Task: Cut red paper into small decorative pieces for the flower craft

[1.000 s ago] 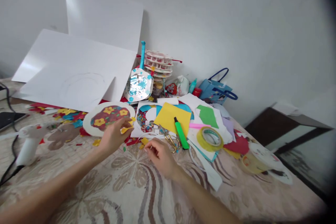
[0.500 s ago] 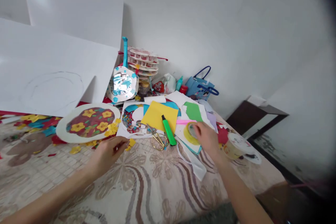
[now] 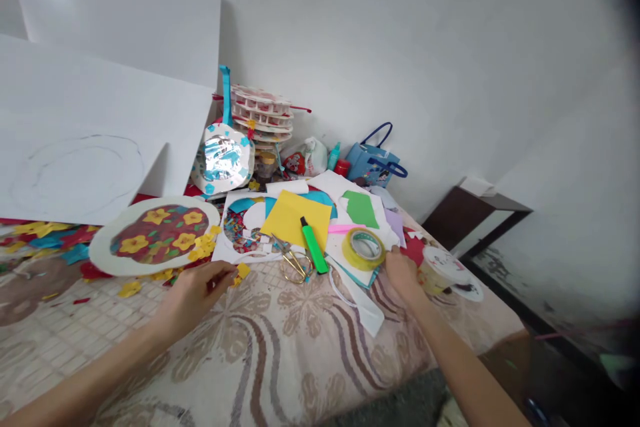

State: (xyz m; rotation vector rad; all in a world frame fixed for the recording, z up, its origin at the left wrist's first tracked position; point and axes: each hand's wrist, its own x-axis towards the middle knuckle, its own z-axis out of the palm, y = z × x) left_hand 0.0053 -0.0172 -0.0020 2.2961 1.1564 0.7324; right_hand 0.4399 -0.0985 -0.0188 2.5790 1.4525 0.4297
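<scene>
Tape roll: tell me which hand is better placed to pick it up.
The right hand, I'd judge: it is close beside the tape roll, while the left hand is at the yellow scraps, with the scissors and green marker lying between it and the roll.

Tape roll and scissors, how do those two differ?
The tape roll is a thick yellowish ring; the scissors are slim, with gold-coloured looped handles. The tape roll lies on paper sheets, while the scissors' handles rest on the patterned tablecloth. The tape roll sits beside the right hand; the scissors lie well apart from it. Neither is held.
</scene>
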